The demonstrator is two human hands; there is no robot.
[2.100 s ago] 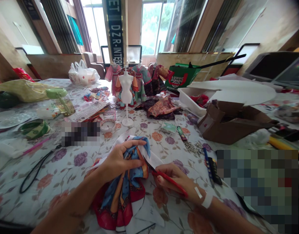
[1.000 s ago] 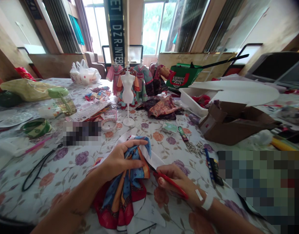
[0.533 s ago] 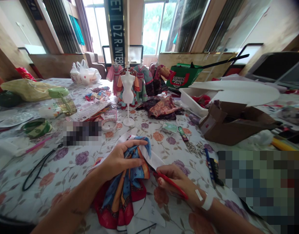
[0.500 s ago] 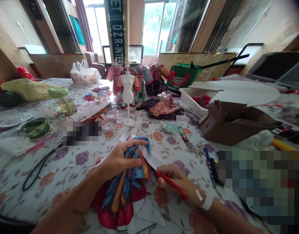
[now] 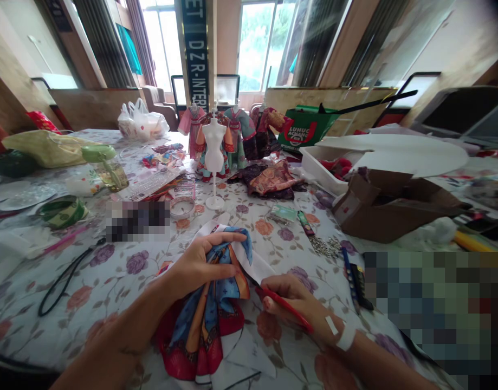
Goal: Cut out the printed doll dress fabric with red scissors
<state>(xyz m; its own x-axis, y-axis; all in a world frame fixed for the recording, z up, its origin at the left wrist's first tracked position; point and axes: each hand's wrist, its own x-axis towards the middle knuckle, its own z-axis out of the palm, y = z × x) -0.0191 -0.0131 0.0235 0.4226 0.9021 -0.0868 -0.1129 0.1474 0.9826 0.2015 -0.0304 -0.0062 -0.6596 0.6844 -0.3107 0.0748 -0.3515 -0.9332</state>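
The left hand (image 5: 200,262) grips a gathered piece of blue, orange and red patterned fabric (image 5: 202,319), its fingers narrowed over the upper folds with the thumb spread lower across them; the rest of the fabric fans down toward the near edge of the bench (image 5: 118,290), which is covered in white flowered cloth. The right hand (image 5: 291,298) is closed round a pair of red-handled scissors (image 5: 287,309), whose dark blades point up and leftward into the fabric's right edge, just beside the left thumb; whether the blades are parted cannot be told. A white strip of cloth (image 5: 260,268) runs behind the blades. Beyond the hands, a small white dress form (image 5: 214,149) stands upright on a round base, with miniature robes on stands behind it. To its right lies a crumpled heap of dark red and orange brocade (image 5: 273,181), and farther right sits an open brown cardboard box (image 5: 379,211).
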